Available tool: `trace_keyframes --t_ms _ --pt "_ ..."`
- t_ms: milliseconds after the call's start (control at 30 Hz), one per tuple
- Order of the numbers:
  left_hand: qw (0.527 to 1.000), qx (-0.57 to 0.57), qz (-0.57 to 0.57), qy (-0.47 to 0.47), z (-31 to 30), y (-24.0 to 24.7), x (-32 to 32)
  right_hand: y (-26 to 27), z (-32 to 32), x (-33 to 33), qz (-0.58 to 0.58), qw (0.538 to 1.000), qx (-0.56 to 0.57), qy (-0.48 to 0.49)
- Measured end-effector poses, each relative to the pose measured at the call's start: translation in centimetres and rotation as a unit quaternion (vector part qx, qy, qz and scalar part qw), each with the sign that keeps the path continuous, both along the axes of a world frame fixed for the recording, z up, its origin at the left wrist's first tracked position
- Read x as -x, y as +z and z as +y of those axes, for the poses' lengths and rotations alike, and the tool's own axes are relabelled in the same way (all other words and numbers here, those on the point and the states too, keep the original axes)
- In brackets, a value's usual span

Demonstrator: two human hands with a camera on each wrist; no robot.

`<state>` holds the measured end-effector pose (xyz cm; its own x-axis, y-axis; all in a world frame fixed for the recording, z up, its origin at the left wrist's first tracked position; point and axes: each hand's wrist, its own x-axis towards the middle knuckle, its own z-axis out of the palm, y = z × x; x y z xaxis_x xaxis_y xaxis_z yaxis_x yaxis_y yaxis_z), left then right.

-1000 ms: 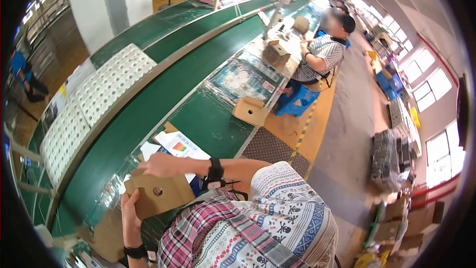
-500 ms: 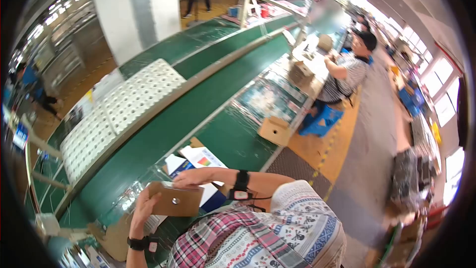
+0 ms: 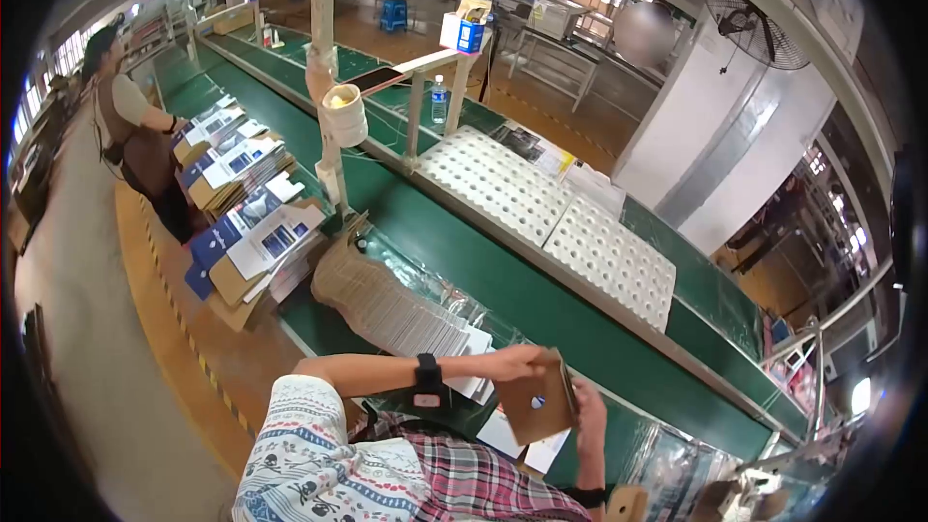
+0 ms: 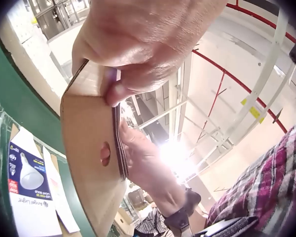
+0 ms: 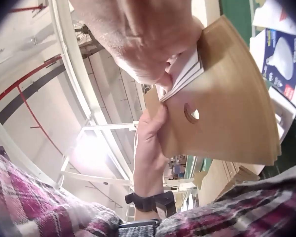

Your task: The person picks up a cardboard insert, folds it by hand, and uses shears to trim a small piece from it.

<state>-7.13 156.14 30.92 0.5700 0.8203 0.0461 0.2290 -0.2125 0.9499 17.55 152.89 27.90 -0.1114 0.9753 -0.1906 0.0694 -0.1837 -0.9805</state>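
Observation:
A brown cardboard piece (image 3: 517, 408) with a round hole is held up in front of the body between both hands. My left hand (image 3: 512, 363) grips its upper left edge, and in the left wrist view its finger and thumb lie at the top fold. The right hand (image 3: 592, 418) holds the opposite edge. From the right wrist view, the right hand's fingers (image 5: 163, 79) pinch at white flaps (image 5: 190, 69) along the cardboard's edge, while the left hand (image 5: 150, 131) grips the near side. Printed light bulb cartons (image 4: 32, 177) lie on the green surface below.
A row of brown cardboard pieces (image 3: 401, 309) stands packed on the green table. Stacks of printed flat cartons (image 3: 256, 237) lie farther left, by another person (image 3: 135, 116). White perforated trays (image 3: 503, 179) lie across the green belt. A post (image 3: 329, 135) carries a tape roll (image 3: 343, 116).
The head view has swung left, now showing carton stacks and another worker. The cardboard stays between both hands; the right hand has gone from its top edge to its right edge.

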Motion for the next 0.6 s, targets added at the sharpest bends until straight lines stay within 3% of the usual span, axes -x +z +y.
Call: trace_keyframes --t_ms 33,67,100,133,200,233,267,300,333,400,433,533,600 --pt "0.993 -0.008 -0.111 0.029 0.1 0.2 0.4 3.2 -0.6 1.3 0.175 0.985 0.009 -0.002" --pt "0.977 0.097 -0.177 0.075 -0.3 1.3 0.6 3.1 -0.6 0.7 0.232 0.972 0.028 -0.001" --pt "0.97 0.048 -0.207 0.114 -0.4 1.5 0.7 3.0 -0.7 0.9 0.22 0.973 0.067 -0.008" --pt "0.957 0.105 -0.239 0.127 0.2 -0.4 0.6 2.8 -0.6 1.0 0.209 0.972 0.105 -0.025" --pt "0.954 0.137 -0.19 0.184 -0.3 -0.9 0.7 -0.4 -0.3 1.1 0.167 0.985 0.034 0.038" --pt "0.964 0.086 -0.145 0.205 0.0 -2.8 0.6 1.0 -0.6 2.4 0.069 0.997 -0.011 0.027" --pt "0.931 0.152 -0.214 0.254 0.0 -5.6 0.0 2.4 -1.0 3.6 -0.032 0.998 -0.051 0.011" --pt "0.917 0.215 -0.263 0.21 -1.5 -1.5 0.1 -1.8 -0.1 3.1 -0.158 0.97 -0.18 -0.049" --pt "0.912 0.197 -0.284 0.22 -2.4 -0.8 -1.4 0.9 -0.7 4.7 -0.31 0.936 -0.149 -0.077" --pt "0.897 0.153 -0.323 0.258 -4.3 -0.6 -3.4 -1.6 -0.1 5.7 -0.347 0.924 -0.125 -0.101" --pt "0.912 0.131 -0.281 0.269 -4.7 -0.6 -4.3 -1.2 -0.4 6.5 -0.35 0.922 -0.113 -0.116" --pt "0.91 0.18 -0.302 0.218 -3.3 -1.4 -3.6 -0.2 -0.6 5.8 -0.352 0.926 -0.093 -0.102" --pt "0.916 0.252 -0.233 0.209 -1.2 -1.6 -1.3 -0.5 -0.6 4.7 -0.304 0.943 -0.117 -0.068"
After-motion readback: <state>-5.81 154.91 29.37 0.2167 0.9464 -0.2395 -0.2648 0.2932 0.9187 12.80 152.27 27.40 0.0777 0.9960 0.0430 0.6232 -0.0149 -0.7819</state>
